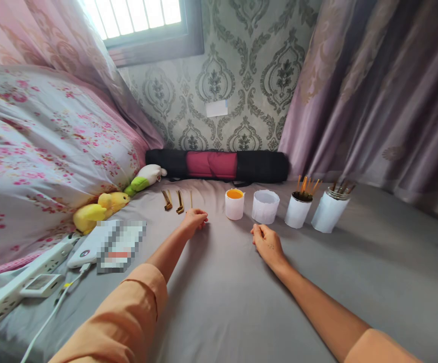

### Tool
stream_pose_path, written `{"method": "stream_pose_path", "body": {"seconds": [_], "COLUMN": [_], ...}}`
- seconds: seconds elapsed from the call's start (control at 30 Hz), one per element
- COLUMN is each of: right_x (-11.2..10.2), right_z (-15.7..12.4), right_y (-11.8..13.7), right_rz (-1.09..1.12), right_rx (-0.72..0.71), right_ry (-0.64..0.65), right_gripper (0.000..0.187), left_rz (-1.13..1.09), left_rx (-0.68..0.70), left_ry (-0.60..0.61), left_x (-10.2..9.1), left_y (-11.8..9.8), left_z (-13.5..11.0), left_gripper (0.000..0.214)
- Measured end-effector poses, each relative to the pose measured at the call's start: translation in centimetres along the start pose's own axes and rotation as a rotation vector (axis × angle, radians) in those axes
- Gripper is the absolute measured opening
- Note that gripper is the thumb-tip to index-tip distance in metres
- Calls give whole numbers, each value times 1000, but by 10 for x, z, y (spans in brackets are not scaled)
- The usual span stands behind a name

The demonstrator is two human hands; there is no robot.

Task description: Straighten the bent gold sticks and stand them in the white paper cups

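Note:
My left hand is low over the grey sheet, its fingers curled together; what they hold, if anything, is hidden. Just beyond it is a thin gold stick, whose lower end meets the hand's outline. Left of that lie two small bundles of gold-brown pieces, one bundle and another bundle. My right hand has its fingers bent in and pressed together, with nothing plainly visible in them. It is nearest a translucent white-wrapped cup. Beside that cup stands a white-wrapped cup with an orange inside.
To the right stand a white-wrapped tin and a tilted-looking glass jar, both holding thin brown sticks. A black and red roll lies along the wall. Plush toys, a power bank and a power strip are left.

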State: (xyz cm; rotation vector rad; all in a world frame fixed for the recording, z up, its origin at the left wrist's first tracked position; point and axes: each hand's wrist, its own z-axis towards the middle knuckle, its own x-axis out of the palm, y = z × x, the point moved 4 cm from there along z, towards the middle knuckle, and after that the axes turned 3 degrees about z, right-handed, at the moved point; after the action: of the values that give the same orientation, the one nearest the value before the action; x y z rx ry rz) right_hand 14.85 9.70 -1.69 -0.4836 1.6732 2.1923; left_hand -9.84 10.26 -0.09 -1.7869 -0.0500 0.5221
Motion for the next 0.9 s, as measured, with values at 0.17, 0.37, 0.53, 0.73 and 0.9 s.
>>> {"method": "stream_pose_path", "body": {"seconds": [0.17,0.37,0.53,0.73,0.9], "right_x": [0,1,2,2,3], "right_z": [0,1,2,1,1], "right_y": [-1,-4,-5,-3,-4], "right_rz": [-4,-14,-23,-32,-31], "right_rx": [7,-10,-18,-14,-8], "right_ry": [1,-5,-11,-8,-13], "right_gripper": [40,41,42,39,39], "left_rz": [221,477,648,797,877], "left_rx": [38,101,133,167,200], "left_ry": [-99,-179,-236,-269,-258], "left_x": [-20,-43,-56,-62,-61], "left_y": [2,2,-4,-10,-11], "left_z": [14,24,32,40,43], "left_gripper": [9,14,17,17,19]}}
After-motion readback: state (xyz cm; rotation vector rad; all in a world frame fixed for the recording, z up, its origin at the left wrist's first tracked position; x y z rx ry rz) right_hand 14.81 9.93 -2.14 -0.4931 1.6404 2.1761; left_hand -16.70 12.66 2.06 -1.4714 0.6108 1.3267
